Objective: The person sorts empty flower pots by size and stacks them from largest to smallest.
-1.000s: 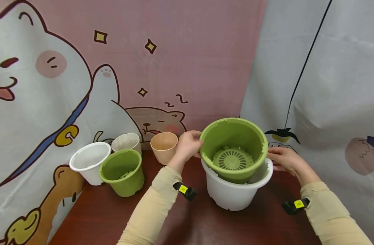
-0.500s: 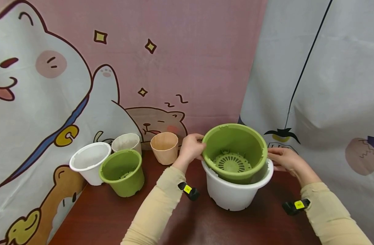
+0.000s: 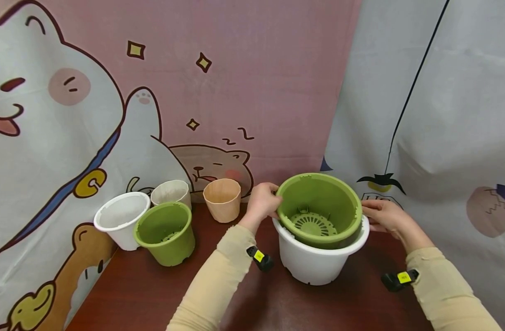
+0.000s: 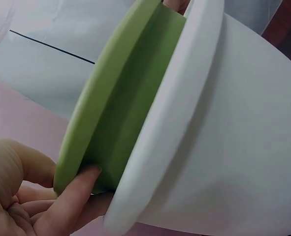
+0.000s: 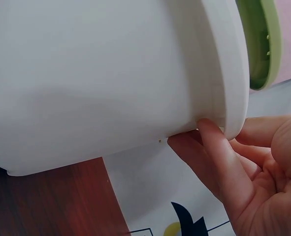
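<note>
While the left hand (image 3: 262, 206) grips its rim, a green pot (image 3: 318, 197) sits partly inside a white pot (image 3: 312, 265)

Because only its lower part is within the white pot's mouth, the green pot's rim stands above the white one and looks tilted; where its base rests is hidden. With twelve o'clock toward the printed cloth (image 3: 277, 82), the left hand is at nine o'clock on the green pot, thumb and fingers pinching the rim. The right hand (image 3: 388, 219) is between two and three o'clock on the white pot, fingers curled under its lip and pinching it.

Both pots look like thin moulded plastic, so they will probably handle as light, stiff, a little slippery and hardly fragile. The turned-out rims seem the best hold, at nine and three o'clock, since the walls narrow downward.

The green pot is smooth and matt, its round floor cut with a ring of slots. The plain, tapered white pot stands upright on a reddish-brown table (image 3: 293, 315) with a faint sheen. At nine o'clock from it are a second green pot (image 3: 170, 248) and a second white pot (image 3: 127, 235), both round-rimmed; toward ten, a pale pot (image 3: 171, 190) and a peach pot (image 3: 222, 209) have faceted edges
</note>
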The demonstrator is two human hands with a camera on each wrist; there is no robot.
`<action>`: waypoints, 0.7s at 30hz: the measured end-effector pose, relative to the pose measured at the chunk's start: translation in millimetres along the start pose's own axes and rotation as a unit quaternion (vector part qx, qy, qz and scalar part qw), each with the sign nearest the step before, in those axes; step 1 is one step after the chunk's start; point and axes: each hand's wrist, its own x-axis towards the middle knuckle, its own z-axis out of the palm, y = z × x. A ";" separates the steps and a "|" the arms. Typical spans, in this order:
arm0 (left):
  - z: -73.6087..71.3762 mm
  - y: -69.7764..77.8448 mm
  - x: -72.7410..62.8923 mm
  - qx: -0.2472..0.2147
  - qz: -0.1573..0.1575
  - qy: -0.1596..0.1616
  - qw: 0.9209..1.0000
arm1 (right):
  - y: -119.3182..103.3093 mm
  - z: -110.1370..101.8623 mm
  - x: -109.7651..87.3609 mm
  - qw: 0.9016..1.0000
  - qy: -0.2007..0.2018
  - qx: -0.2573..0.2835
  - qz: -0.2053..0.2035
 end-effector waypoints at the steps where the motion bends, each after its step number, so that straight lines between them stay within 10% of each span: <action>1: 1.1 0.3 0.0 0.004 0.000 0.002 1.000 | -0.1 0.1 -0.3 1.000 0.000 0.000 -0.001; 21: 12.1 -1.3 -0.8 0.057 0.017 0.015 0.998 | -1.1 1.9 -1.2 1.000 0.009 0.002 0.008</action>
